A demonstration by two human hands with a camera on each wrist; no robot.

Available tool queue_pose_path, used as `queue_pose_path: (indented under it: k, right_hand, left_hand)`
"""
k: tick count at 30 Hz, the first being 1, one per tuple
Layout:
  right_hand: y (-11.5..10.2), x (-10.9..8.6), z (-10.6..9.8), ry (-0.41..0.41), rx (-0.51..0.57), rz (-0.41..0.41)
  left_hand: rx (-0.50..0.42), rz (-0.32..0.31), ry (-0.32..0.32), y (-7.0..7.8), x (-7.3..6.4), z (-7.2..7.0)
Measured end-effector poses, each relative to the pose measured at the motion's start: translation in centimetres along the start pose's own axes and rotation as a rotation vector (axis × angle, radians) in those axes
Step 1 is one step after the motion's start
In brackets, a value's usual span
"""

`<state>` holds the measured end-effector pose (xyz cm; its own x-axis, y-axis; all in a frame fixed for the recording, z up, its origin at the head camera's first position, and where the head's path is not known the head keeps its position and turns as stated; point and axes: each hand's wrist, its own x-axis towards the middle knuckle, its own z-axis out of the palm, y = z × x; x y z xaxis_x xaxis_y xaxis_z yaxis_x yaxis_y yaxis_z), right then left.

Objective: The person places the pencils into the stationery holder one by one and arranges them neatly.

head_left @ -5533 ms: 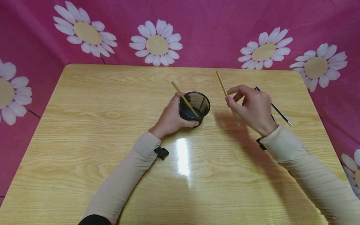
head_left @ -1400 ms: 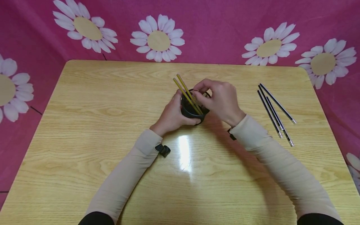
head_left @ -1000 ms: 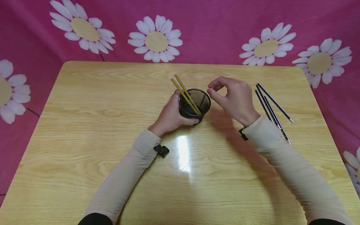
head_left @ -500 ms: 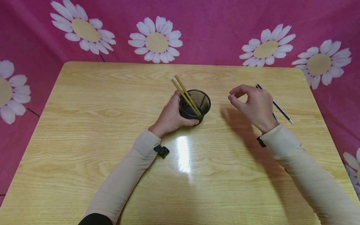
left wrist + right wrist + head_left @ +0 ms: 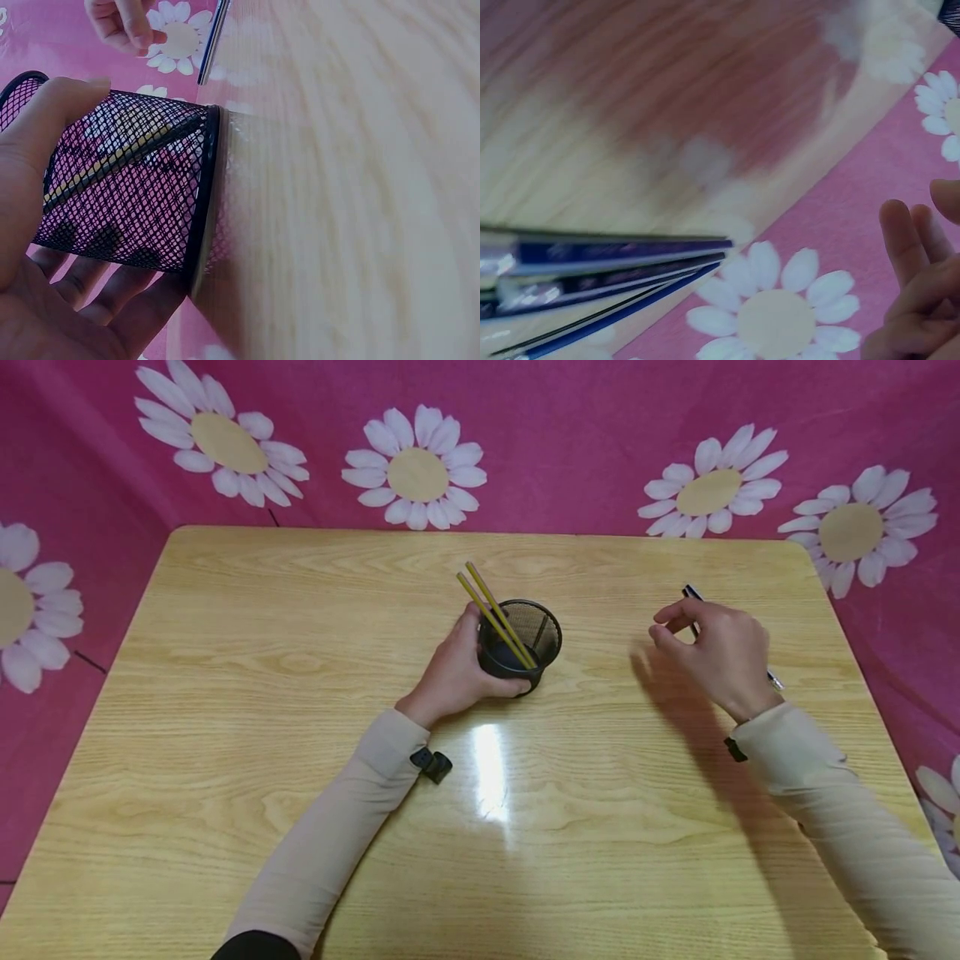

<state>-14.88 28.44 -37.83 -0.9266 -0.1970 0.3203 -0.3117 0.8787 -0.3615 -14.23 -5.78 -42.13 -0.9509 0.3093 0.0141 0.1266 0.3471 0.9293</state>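
Observation:
My left hand (image 5: 453, 672) grips a black mesh pencil cup (image 5: 546, 631) standing on the table, thumb at the front and the other fingers round the far side. Two yellow pencils (image 5: 480, 602) lean leftward inside it. In the left wrist view the cup's mesh wall (image 5: 142, 214) shows a pencil slanting behind it. My right hand (image 5: 723, 652) hovers over the dark pencils (image 5: 776, 681) at the table's right, thumb and forefinger bent toward each other with nothing between them. It hides most of those pencils in the head view; the right wrist view shows several dark blue pencils (image 5: 630, 249) lying together.
The wooden table (image 5: 300, 627) backs onto a pink cloth (image 5: 562, 443) printed with white daisies. A bright light reflection lies on the tabletop just in front of the cup.
A second yellow pencil, earlier pinched in my right hand, now stands in the cup. My right hand has drawn back rightward from the cup to above the dark pencils. The left hand keeps its hold.

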Motion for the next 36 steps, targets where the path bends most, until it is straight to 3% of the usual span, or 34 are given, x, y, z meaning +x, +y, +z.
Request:
queue_pose_path:
  k: [8,20,26,36]
  right_hand:
    - [2.4,-0.4,-0.5,-0.01,-0.066,0.033]
    - [5.5,-0.7,-1.7,-0.17,-0.148,0.149]
    - [6.0,-0.4,-1.9,-0.26,-0.175,0.206]
    - [6.6,-0.6,-1.6,-0.306,-0.192,0.242]
  left_hand:
    - [-0.001,0.001,-0.002,0.0,0.0,0.0]
    - [0.014,0.003,-0.001,0.0,-0.1,0.0]
    - [0.006,-0.001,-0.002,0.0,-0.1,-0.1]
    - [0.0,0.003,0.001,0.0,-0.1,-0.1]
